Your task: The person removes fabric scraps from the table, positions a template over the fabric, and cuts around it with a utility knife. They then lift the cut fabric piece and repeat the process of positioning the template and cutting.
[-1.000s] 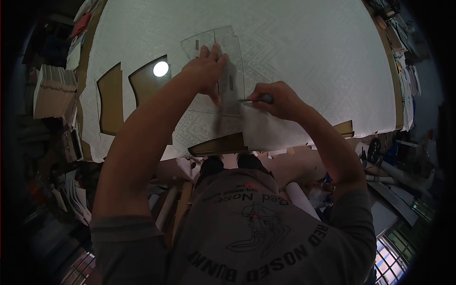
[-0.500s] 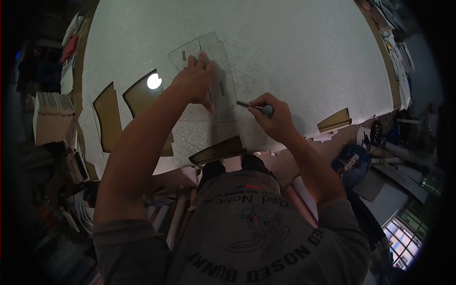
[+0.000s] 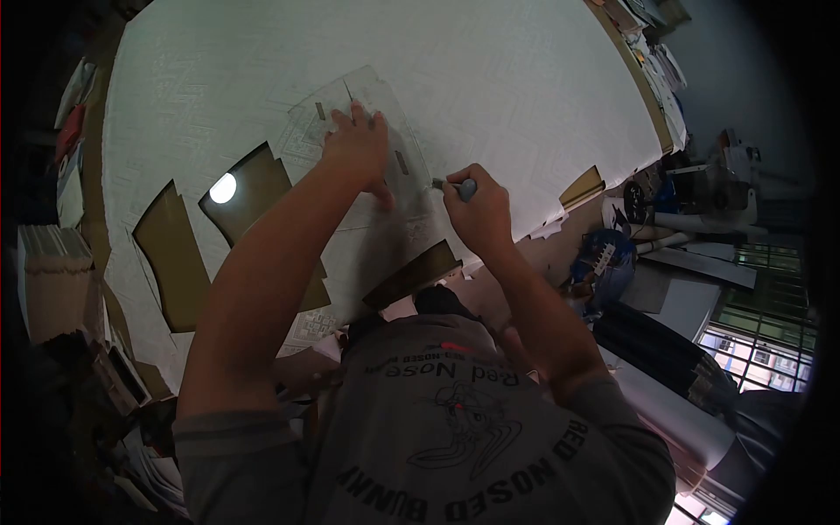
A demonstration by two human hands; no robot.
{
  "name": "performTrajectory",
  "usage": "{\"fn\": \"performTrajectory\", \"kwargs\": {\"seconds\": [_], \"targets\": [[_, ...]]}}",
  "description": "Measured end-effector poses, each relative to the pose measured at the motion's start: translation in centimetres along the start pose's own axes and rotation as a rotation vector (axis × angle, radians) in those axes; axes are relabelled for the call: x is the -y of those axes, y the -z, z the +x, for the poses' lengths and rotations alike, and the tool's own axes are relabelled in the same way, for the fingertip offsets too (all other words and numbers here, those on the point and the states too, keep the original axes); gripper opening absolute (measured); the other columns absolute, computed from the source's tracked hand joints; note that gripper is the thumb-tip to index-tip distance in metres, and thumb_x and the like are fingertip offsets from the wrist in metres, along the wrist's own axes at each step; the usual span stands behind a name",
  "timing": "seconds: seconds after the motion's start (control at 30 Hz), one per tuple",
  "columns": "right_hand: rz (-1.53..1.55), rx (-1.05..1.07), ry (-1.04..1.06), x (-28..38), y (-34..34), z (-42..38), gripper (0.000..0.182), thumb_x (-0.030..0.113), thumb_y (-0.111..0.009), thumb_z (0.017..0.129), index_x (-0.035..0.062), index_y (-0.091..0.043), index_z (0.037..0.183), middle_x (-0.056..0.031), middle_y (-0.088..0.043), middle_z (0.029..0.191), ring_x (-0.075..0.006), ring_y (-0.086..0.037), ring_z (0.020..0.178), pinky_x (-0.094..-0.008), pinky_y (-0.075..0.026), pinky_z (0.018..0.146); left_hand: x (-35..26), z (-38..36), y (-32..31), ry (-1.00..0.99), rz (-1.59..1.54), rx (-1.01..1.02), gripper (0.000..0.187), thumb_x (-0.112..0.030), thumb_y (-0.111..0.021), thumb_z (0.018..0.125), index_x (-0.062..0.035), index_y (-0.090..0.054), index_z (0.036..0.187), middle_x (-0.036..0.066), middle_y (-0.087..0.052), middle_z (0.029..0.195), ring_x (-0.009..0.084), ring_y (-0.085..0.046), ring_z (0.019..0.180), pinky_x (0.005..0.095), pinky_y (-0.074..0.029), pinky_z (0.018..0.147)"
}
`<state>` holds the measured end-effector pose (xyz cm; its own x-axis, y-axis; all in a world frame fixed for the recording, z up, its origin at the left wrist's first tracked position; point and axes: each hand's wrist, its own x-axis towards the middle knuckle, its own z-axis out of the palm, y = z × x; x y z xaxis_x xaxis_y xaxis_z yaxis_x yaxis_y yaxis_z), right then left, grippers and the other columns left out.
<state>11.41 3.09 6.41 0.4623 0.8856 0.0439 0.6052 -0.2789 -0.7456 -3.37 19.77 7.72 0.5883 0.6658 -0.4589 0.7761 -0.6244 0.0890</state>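
My left hand point(image 3: 357, 147) lies with fingers spread on a clear, curved-edged template point(image 3: 408, 131), pressing it against a large white patterned sheet point(image 3: 507, 79). Thin slots and dark marks show on the template. My right hand point(image 3: 481, 210) is closed around a small knife point(image 3: 468, 188) with a rounded grey handle. The knife's tip meets the sheet right at the template's right edge, near its lower corner. Brown shows through several shaped openings in the sheet, among them a curved opening point(image 3: 171, 262) on the left and a long opening point(image 3: 411, 276) close to my body.
A bright round light spot point(image 3: 223, 188) falls beside my left forearm. Stacked sheets point(image 3: 59, 262) stand off the left side. Papers point(image 3: 647, 61) lie along the far right edge. Beyond the right corner are a blue bundle point(image 3: 605, 258), rolls and a barred window point(image 3: 757, 350).
The view has turned, shifting the table leftward and tilting it. The knife tip stays at the template's right edge, and my left hand keeps its place on the template.
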Motion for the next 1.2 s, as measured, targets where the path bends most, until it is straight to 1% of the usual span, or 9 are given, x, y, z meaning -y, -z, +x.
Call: {"fn": "performTrajectory", "kwargs": {"seconds": [0.13,0.2,0.33,0.57,0.63,0.87,0.97,1.03,1.2], "targets": [[-0.046,-0.066,0.023,0.6,-0.5,-0.7,0.017,0.014,-0.076,0.089,0.0024,-0.068,0.097,-0.0208,-0.074,0.082,-0.0399,-0.074,0.078,-0.044,-0.058,0.071,-0.1,0.3,-0.2,0.0,0.008,0.003,0.151,-0.055,-0.102,0.049,0.0013,-0.02,0.163,0.036,-0.016,0.167,0.0607,-0.024,0.151,0.0604,-0.041,0.117],[-0.028,-0.111,-0.033,0.6,-0.9,-1.6,0.018,0.013,-0.078,0.089,-0.0001,-0.07,0.099,-0.0179,-0.075,0.085,-0.027,-0.074,0.075,-0.0367,-0.056,0.07,-0.2,0.4,-0.1,0.012,0.011,0.02,0.151,-0.056,-0.102,0.049,0.0013,-0.02,0.162,0.036,-0.016,0.167,0.0612,-0.024,0.15,0.0638,-0.042,0.115],[0.144,-0.202,-0.065,-1.1,-3.2,-1.0,0.02,0.013,-0.08,0.089,0.0005,-0.07,0.1,-0.0179,-0.075,0.086,-0.029,-0.074,0.077,-0.0364,-0.056,0.071,-0.4,0.4,0.1,0.031,0.007,0.029,0.15,-0.054,-0.102,0.049,0.0019,-0.021,0.162,0.037,-0.016,0.167,0.0616,-0.024,0.15,0.0655,-0.043,0.113],[0.158,-0.149,0.202,0.8,-8.2,14.4,0.017,0.015,-0.077,0.091,0.0045,-0.067,0.101,-0.0177,-0.075,0.09,-0.0392,-0.074,0.082,-0.042,-0.056,0.07,-0.7,0.2,0.6,0.034,-0.057,0.055,0.147,-0.047,-0.103,0.051,0.0013,-0.021,0.164,0.035,-0.012,0.169,0.0613,-0.018,0.152,0.0663,-0.041,0.115],[0.178,-0.112,0.126,0.8,-8.9,15.6,0.019,0.016,-0.078,0.09,0.0025,-0.07,0.101,-0.013,-0.074,0.083,-0.0206,-0.07,0.073,-0.0353,-0.055,0.069,-0.7,0.3,0.5,0.039,-0.041,0.04,0.147,-0.046,-0.104,0.05,0.0014,-0.023,0.163,0.036,-0.012,0.169,0.0613,-0.019,0.152,0.0662,-0.041,0.114],[0.299,-0.016,0.209,-1.2,-7.2,17.2,0.02,0.016,-0.081,0.089,0.0029,-0.071,0.102,-0.0101,-0.074,0.086,-0.0166,-0.068,0.076,-0.0328,-0.054,0.072,-0.5,0.3,-0.1,0.028,-0.026,-0.012,0.145,-0.046,-0.103,0.049,0.0033,-0.026,0.16,0.038,-0.019,0.165,0.0616,-0.025,0.149,0.0644,-0.046,0.111],[0.263,0.218,0.292,-1.7,-4.3,21.7,0.016,0.013,-0.081,0.087,0.0045,-0.072,0.098,-0.0115,-0.076,0.089,-0.0254,-0.073,0.079,-0.0371,-0.056,0.074,-0.7,0.2,0.5,0.029,-0.019,-0.013,0.144,-0.045,-0.103,0.049,0.0037,-0.027,0.16,0.038,-0.019,0.165,0.0618,-0.026,0.149,0.0644,-0.046,0.111],[0.171,0.575,0.43,-1.5,-3.1,26.0,0.016,0.009,-0.083,0.083,0.0046,-0.074,0.097,-0.0082,-0.076,0.09,-0.0208,-0.071,0.081,-0.0338,-0.055,0.075,-1.1,0.1,0.8,0.05,-0.033,0.026,0.143,-0.043,-0.103,0.049,0.0017,-0.027,0.161,0.037,-0.019,0.166,0.0606,-0.024,0.151,0.0643,-0.045,0.113],[0.137,0.889,0.558,0.4,-3.0,30.9,0.012,0.003,-0.08,0.085,0.0026,-0.073,0.095,-0.0045,-0.074,0.09,-0.0128,-0.067,0.085,-0.0308,-0.053,0.079,-1.2,0.3,1.0,0.052,-0.033,0.042,0.143,-0.041,-0.104,0.049,0.001,-0.026,0.161,0.038,-0.018,0.166,0.0609,-0.023,0.151,0.0634,-0.044,0.114]]}}
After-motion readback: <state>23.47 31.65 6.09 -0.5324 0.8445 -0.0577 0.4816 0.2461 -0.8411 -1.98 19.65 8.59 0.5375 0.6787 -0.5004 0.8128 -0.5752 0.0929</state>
